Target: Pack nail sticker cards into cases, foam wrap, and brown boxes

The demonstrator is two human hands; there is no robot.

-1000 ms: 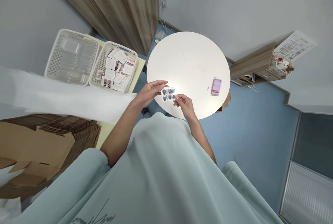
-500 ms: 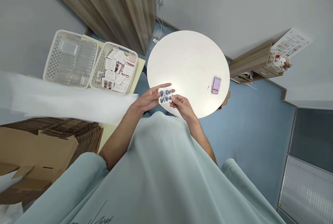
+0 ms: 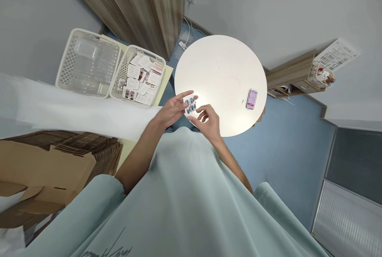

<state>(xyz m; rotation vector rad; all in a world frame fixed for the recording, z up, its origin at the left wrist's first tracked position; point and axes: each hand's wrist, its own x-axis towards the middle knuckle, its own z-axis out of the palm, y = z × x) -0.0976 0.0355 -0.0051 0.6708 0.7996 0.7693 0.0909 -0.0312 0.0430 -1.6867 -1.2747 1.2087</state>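
Observation:
My left hand grips a small white card of press-on nails between thumb and fingers. Rows of dark blue, patterned nails face up on it, and the card is tilted above the near edge of the round white table. My right hand is just right of the card, thumb and index finger curved apart with a gap between them. Whether its thumb tip touches the card's lower edge is hard to tell.
Left of the table, a white basket holds several nail cards. Beside it, another basket contains clear plastic boxes. White sheeting and folded cardboard lie nearer. A blurred purple item rests on the table's right side.
My right hand has let go of the card's right edge, and its thumb and fingers have spread. The card has turned and tilted in my left hand. The whole view has shifted slightly.

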